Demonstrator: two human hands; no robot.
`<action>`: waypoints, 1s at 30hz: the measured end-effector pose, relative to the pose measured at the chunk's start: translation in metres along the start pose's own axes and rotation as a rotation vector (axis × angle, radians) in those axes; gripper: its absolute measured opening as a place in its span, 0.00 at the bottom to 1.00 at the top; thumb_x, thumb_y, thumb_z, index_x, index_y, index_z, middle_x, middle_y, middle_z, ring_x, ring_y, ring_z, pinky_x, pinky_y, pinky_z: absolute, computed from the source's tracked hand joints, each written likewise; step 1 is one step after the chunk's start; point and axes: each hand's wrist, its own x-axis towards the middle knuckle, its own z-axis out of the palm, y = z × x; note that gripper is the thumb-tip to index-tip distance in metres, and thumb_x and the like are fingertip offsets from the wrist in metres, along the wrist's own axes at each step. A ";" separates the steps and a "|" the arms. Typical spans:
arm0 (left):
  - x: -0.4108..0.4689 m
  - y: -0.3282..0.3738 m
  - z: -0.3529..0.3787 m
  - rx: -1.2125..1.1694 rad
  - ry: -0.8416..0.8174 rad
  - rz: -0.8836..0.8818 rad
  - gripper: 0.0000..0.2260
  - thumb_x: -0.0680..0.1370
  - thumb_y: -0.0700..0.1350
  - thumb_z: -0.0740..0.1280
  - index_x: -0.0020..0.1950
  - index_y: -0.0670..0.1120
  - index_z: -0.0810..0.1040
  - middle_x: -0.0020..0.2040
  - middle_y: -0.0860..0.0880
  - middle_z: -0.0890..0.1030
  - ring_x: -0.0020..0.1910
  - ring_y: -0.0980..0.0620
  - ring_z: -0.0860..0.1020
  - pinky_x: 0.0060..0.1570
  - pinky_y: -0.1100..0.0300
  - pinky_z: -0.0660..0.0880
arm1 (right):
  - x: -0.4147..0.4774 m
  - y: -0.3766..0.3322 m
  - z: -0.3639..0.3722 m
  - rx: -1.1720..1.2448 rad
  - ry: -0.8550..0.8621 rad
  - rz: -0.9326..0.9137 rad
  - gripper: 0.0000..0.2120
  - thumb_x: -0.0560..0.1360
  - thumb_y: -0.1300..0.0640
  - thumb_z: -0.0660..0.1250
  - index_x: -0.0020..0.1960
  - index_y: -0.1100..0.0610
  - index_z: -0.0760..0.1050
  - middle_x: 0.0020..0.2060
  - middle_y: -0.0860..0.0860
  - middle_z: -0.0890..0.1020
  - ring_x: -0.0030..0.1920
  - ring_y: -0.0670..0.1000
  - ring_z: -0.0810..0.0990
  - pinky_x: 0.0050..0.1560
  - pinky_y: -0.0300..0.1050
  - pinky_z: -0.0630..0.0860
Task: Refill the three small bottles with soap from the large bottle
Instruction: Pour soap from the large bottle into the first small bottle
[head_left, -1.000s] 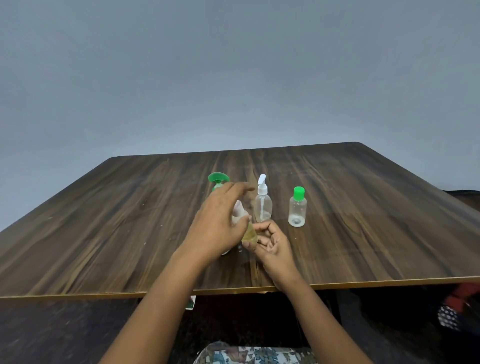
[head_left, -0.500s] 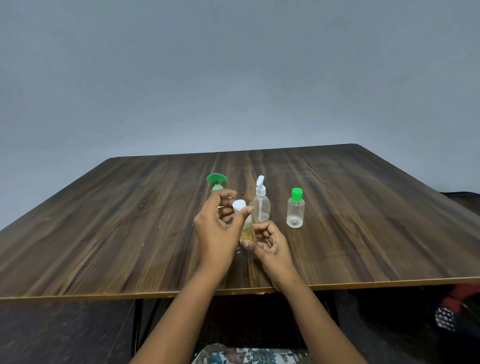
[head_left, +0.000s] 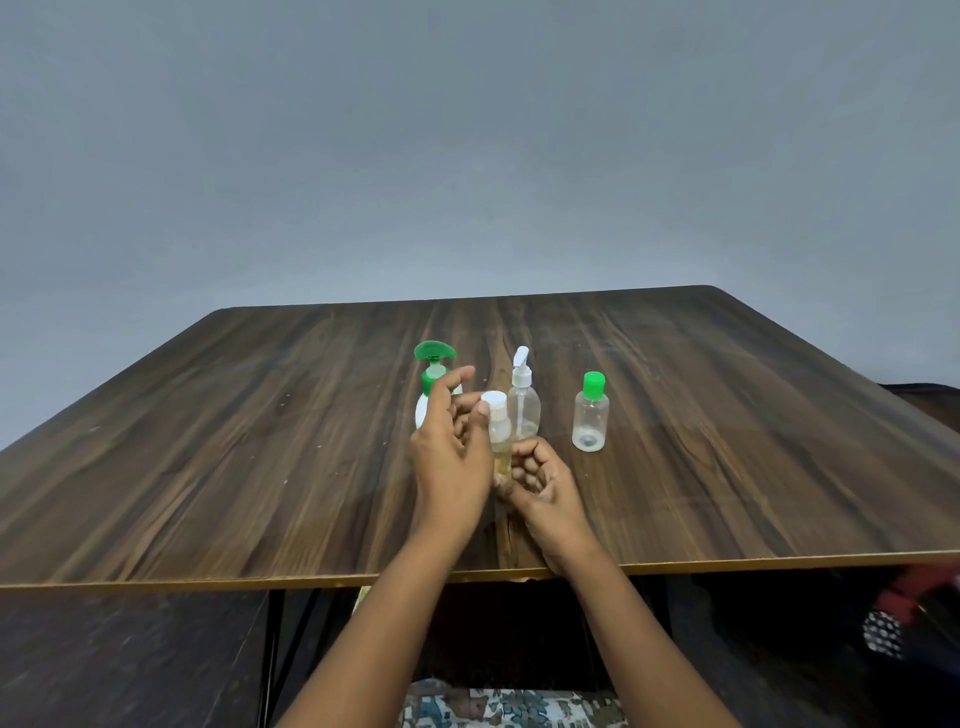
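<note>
Dark wood-grain laminate covers your counter (head_left: 260, 441), which spans the middle of the frame with a pale strip along its near edge. A plain grey wall (head_left: 467, 156) fills the whole upper half.

At frame centre your right hand (head_left: 543, 486) lies palm up, its fingers (head_left: 524, 457) curled round the lower part of a small bottle (head_left: 501, 441) that stands upright and holds yellowish soap. Your left hand (head_left: 449, 457) pinches the bottle's white cap (head_left: 493, 401) between thumb and curled fingers, with the index finger lifted free.

Just behind that hand stands the large bottle (head_left: 434, 376) with its green pump, partly hidden. Just right of the held bottle is a clear pump bottle (head_left: 523, 415). Further right, apart from it, is a clear green-capped bottle (head_left: 589, 423). Both look empty.

Below the counter edge you have black legs (head_left: 272, 649) and a dark floor (head_left: 130, 665). Patterned cloth (head_left: 509, 709) sits at bottom centre, and something red and spotted (head_left: 904, 603) at lower right.
</note>
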 end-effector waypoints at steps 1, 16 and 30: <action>-0.001 0.001 0.001 0.003 0.010 -0.001 0.16 0.74 0.39 0.71 0.59 0.48 0.74 0.44 0.52 0.80 0.42 0.61 0.80 0.42 0.71 0.75 | 0.000 -0.002 0.001 0.006 -0.001 -0.002 0.16 0.62 0.59 0.73 0.46 0.58 0.71 0.33 0.44 0.79 0.34 0.35 0.77 0.37 0.28 0.72; -0.008 -0.007 -0.010 0.083 -0.104 0.039 0.26 0.73 0.39 0.73 0.69 0.50 0.70 0.42 0.59 0.80 0.43 0.63 0.79 0.46 0.70 0.75 | -0.008 -0.010 0.000 -0.405 -0.047 -0.057 0.15 0.68 0.60 0.71 0.53 0.49 0.77 0.42 0.41 0.84 0.45 0.43 0.82 0.48 0.40 0.78; -0.038 -0.056 0.000 0.651 -0.274 0.262 0.06 0.72 0.47 0.70 0.48 0.53 0.80 0.33 0.61 0.69 0.35 0.59 0.69 0.32 0.70 0.62 | 0.021 -0.025 -0.110 -1.045 0.527 0.191 0.13 0.69 0.58 0.74 0.50 0.62 0.75 0.44 0.59 0.81 0.47 0.62 0.78 0.40 0.46 0.68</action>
